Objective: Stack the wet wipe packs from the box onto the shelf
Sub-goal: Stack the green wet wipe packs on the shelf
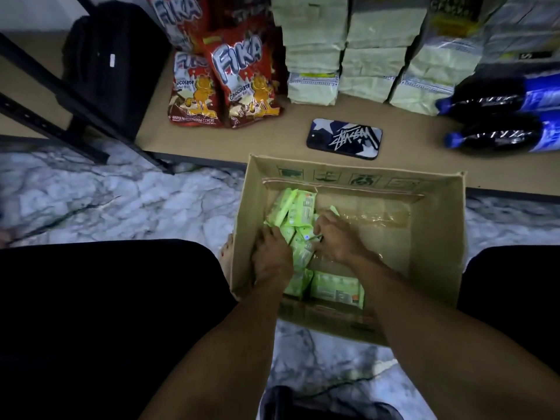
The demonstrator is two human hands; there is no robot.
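Box (434, 237) held green packs (336, 287); left hand (272, 256) and right hand (337, 237) gripped a bunch. Shelf (272, 141) beyond; marble floor (121, 201).

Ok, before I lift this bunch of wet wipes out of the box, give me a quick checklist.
1. Hands on the packs: ok. The left hand and right hand flank a bunch of wet wipe packs in the box.
2. Firm grip: cannot tell. The fingertips are buried among the packs.
3. Way up out of the box: ok. Its top is open.
4. Landing spot: ok. The shelf shows bare board in front of the pale stacks.
5. Path to the shelf: not ok. A phone lies on the board just behind the box.
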